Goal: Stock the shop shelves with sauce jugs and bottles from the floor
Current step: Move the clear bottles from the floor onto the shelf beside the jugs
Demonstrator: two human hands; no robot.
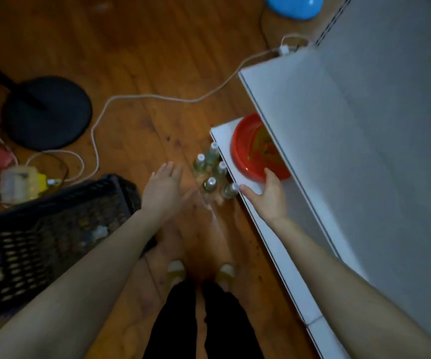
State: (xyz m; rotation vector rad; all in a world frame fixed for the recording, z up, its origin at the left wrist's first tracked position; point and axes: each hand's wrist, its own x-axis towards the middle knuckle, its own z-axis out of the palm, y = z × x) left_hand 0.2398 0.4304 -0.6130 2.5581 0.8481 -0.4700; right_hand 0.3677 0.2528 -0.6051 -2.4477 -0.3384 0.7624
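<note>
Several small clear bottles [211, 169] with white caps stand in a cluster on the wooden floor, right against the front edge of the low white shelf [268, 237]. My left hand [163, 189] hovers open, palm down, just left of the bottles and holds nothing. My right hand [266, 194] rests on the low shelf, thumb at its front edge, fingers touching the rim of a red bowl [254, 147] that stands on that shelf. A higher white shelf [312, 120] overhangs and hides part of the bowl.
A black plastic crate [51, 234] lies on the floor at left. A black round stand base [47, 112], a white cable [157, 98], a yellow and white device [22, 183] and a blue object [294, 5] are on the floor. My feet [201, 272] stand below the bottles.
</note>
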